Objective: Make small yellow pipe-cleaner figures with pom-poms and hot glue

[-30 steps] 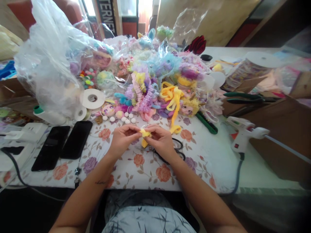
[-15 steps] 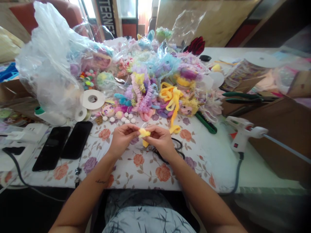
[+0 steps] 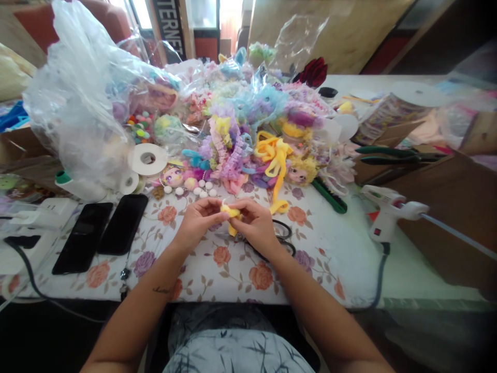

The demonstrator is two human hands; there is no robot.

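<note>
My left hand [image 3: 200, 220] and my right hand [image 3: 254, 223] meet above the flowered cloth. Both pinch a small soft yellow strip [image 3: 232, 212], its short end [image 3: 233, 230] hanging below the fingertips. A thin clear or white bit shows just above the strip, too small to name. Partly hidden by my right hand, scissors [image 3: 285, 235] with black handles lie on the cloth. Beyond the hands, a longer yellow strip [image 3: 277, 166] trails from the heap of pastel trimmings [image 3: 229, 140]. A doll head [image 3: 298, 173] with yellow hair lies beside it.
Two black phones [image 3: 81, 238] lie at left near a white power strip [image 3: 23, 248]. A glue gun [image 3: 388, 210] with its cord stands at right by a cardboard box [image 3: 450, 217]. Green-handled pliers [image 3: 399, 155], a green cutter [image 3: 330, 197], a ribbon roll [image 3: 148, 159] and plastic bags [image 3: 77, 103] surround the heap.
My fingers have shifted slightly on the yellow strip, and my left thumb now lies further across it. The strip has turned a little; the things on the table have stayed put.
</note>
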